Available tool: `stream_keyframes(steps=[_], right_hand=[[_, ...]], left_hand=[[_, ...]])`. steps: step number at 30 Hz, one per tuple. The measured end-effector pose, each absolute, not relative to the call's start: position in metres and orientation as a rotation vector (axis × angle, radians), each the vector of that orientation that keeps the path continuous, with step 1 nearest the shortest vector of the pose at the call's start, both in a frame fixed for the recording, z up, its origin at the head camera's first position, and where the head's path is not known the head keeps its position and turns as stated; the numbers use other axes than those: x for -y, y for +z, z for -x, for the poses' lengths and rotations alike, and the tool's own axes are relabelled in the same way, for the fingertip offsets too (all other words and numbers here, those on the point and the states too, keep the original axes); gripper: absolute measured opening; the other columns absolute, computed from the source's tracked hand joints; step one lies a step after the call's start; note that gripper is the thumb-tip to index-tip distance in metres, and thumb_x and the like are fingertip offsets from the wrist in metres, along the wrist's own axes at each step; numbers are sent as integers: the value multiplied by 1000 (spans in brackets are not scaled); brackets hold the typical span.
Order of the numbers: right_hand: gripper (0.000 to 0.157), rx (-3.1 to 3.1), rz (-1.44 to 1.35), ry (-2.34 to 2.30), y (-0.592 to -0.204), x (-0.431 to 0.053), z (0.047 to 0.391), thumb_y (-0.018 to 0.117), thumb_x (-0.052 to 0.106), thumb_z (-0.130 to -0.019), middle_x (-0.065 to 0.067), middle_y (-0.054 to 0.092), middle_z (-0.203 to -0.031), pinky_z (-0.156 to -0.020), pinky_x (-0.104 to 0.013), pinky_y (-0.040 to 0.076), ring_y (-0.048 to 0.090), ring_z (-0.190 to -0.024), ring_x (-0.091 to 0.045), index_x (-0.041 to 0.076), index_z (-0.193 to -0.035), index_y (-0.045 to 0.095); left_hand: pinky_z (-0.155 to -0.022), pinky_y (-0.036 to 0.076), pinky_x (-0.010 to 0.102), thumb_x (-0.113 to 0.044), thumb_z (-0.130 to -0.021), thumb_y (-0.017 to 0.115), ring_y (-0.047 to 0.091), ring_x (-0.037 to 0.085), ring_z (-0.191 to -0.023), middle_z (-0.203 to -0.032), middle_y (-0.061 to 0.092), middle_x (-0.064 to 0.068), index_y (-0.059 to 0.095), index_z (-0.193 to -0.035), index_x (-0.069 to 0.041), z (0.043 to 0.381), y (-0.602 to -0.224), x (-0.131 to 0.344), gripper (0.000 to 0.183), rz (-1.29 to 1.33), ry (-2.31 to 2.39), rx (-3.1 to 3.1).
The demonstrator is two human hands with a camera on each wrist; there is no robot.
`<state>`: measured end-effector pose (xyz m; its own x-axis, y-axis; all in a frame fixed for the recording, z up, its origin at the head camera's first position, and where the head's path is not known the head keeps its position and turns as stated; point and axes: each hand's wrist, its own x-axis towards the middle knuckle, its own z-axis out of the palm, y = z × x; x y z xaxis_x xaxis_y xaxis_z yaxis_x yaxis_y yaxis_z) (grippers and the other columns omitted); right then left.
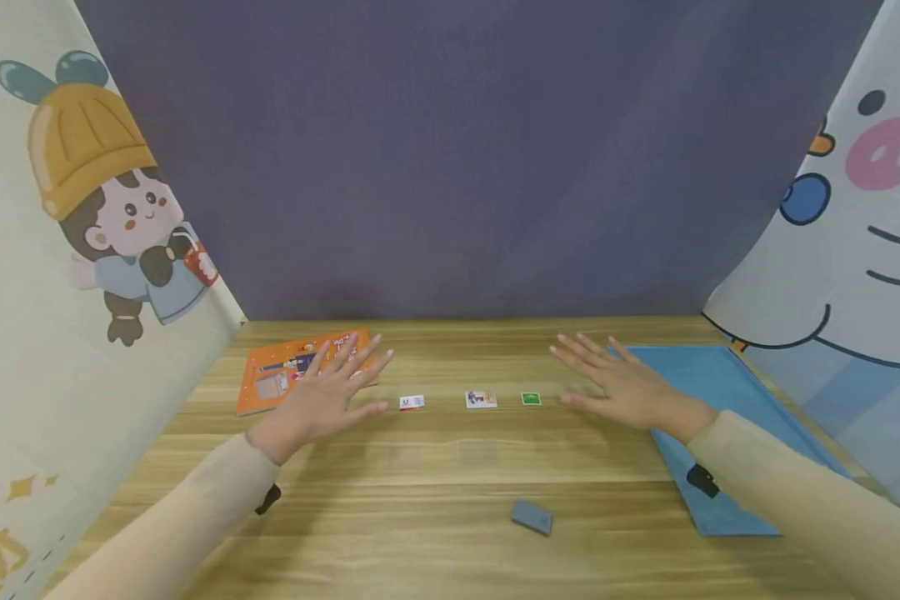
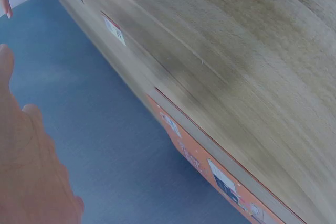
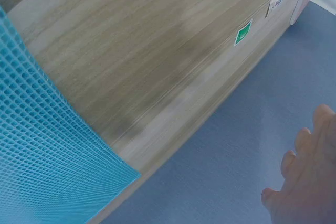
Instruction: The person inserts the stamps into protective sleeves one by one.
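Both hands are raised over the wooden table, palms down with fingers spread, holding nothing. My left hand (image 1: 321,406) overlaps the corner of an orange picture book (image 1: 270,379) in the head view. To its right lies a small white and red card (image 1: 412,402). A picture card (image 1: 481,400) sits in the middle of the row, and a small green card (image 1: 531,399) ends it. Just right of the green card is my right hand (image 1: 622,387), beside a blue mesh-textured tray or mat (image 1: 690,375). The right wrist view shows the green card (image 3: 242,33) flat on the wood.
A small grey rectangular block (image 1: 532,517) lies near the front of the table (image 1: 390,533). Dark cloth (image 1: 480,167) closes off the back. Cartoon-printed panels (image 1: 30,275) stand on the left and right.
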<state>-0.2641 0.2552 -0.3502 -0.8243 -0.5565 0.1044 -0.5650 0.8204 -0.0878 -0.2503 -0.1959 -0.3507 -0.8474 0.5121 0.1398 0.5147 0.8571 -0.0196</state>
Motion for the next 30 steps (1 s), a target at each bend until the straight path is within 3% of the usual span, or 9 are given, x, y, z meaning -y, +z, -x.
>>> stream_keyframes(steps=[8, 22, 30], right_hand=[[76, 2938, -893, 195, -350, -257, 264, 46, 59, -96, 6, 1, -164, -121, -56, -4, 5, -151, -28, 35, -155, 6], [75, 2877, -917, 193, -345, -251, 264, 46, 59, -95, 5, 8, -164, -122, -55, -4, 8, -151, -28, 34, -155, 9], [81, 2853, -963, 135, -333, -233, 272, 46, 65, -93, 5, 5, -164, -121, -59, 3, 9, -151, -27, 33, -155, 5]], left_hand=[[-122, 3, 56, -59, -95, 47, 4, 33, -151, -164, 1, -4, 14, -155, -31, 251, -351, 194, 75, 831, -31, 2850], [-120, 2, 61, -66, -94, 39, 3, 32, -151, -164, 3, -6, 12, -155, -34, 257, -353, 192, 74, 853, -83, 2882], [-122, -2, 55, -74, -92, 31, -4, 26, -151, -163, -1, -8, 4, -155, -37, 262, -340, 192, 78, 842, -64, 2935]])
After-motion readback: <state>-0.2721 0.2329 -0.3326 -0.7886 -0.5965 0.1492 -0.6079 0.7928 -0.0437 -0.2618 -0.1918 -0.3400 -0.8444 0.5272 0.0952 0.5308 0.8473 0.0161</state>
